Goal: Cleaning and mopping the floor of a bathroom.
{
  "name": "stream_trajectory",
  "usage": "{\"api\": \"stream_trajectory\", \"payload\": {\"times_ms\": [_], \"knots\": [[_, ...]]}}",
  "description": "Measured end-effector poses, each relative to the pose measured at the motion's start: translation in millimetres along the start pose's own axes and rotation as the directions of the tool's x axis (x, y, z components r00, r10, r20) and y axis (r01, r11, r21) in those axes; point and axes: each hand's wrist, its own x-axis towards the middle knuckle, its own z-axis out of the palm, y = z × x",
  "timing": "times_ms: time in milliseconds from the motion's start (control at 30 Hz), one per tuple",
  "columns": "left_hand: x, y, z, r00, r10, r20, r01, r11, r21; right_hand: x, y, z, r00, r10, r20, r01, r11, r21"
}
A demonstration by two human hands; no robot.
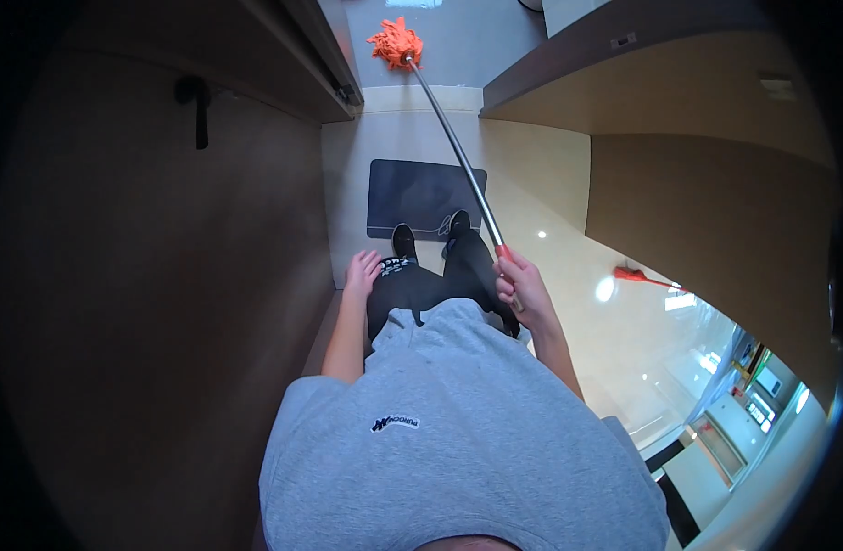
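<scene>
My right hand [523,286] is wrapped around the red grip of a mop, whose metal pole [456,141] slants forward and to the left. Its orange strand head [398,45] rests on the grey floor beyond the doorway. Holding nothing, my left hand [362,273] hangs beside my left thigh with the fingers slightly apart. Under my feet lies a dark doormat [421,193]; a thin pale cord [446,225] is looped on it near my right shoe.
A brown door with a black lever handle [201,113] stands at my left. The pale threshold [421,100] crosses the doorway ahead. Brown panels [703,186] rise on the right. On the glossy tile floor [559,206], a red broom-like tool [631,275] lies or leans by the panel.
</scene>
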Motion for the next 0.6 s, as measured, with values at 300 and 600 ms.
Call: {"api": "stream_trajectory", "payload": {"times_ms": [300,600], "knots": [[-71.3,-44.3,-117.6,0.959,0.027,-0.283,0.018,0.988,0.155,66.0,-17.0,-27.0,0.997,-0.075,0.004,0.074,0.973,-0.217],[-216.8,-136.7,-77.6,0.846,0.216,-0.488,0.511,-0.062,0.857,92.6,-72.7,-93.0,0.990,-0.046,0.136,0.080,0.962,-0.260]]}}
